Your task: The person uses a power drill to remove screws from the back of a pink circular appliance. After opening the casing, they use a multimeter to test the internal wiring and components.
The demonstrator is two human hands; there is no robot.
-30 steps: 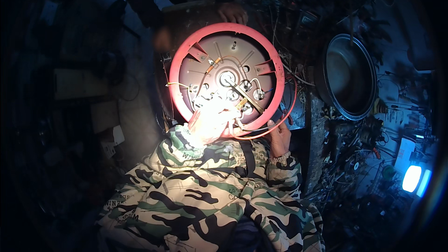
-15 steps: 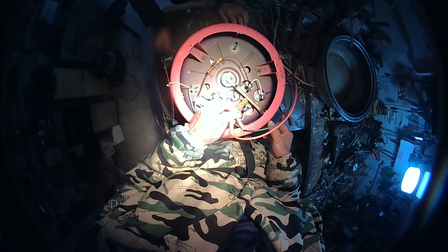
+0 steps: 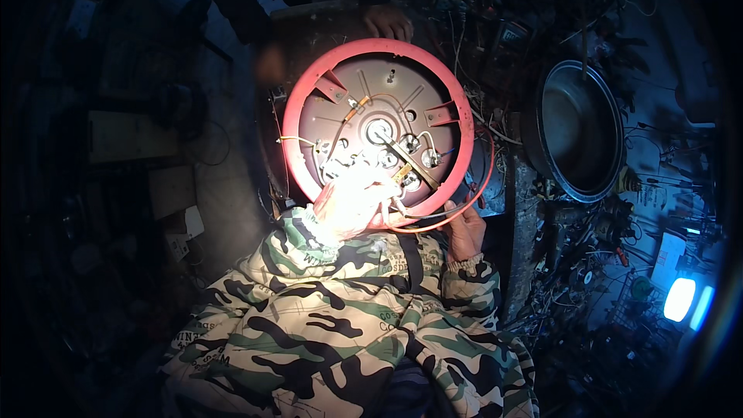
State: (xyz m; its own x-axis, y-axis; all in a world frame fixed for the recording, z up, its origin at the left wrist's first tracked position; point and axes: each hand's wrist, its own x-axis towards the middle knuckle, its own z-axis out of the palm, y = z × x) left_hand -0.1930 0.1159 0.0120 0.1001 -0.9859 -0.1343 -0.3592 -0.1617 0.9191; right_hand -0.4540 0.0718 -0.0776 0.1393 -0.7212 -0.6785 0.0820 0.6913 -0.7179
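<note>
A round metal appliance housing (image 3: 364, 77) with a red rim (image 3: 467, 120) lies with its inside facing up, showing terminals, wires and a metal bar (image 3: 414, 161) running outward from the centre. My left hand (image 3: 348, 201) reaches over the near left of the rim. Its fingers are pinched together near the terminals, but glare hides what is in them. A red wire (image 3: 491, 162) loops from beside those fingers round the right of the housing, with a black wire (image 3: 429, 215) near it. At the near right, my right hand (image 3: 464, 232) is closed on the rim, just by the wires.
Another person's hand (image 3: 388, 23) rests by the far rim. To the right stands a deep round metal pot (image 3: 582, 131). Cluttered wires and small parts (image 3: 573, 271) cover the right side, with a bright lamp (image 3: 680, 299) beyond. Boxes (image 3: 131, 135) stand in shadow at left.
</note>
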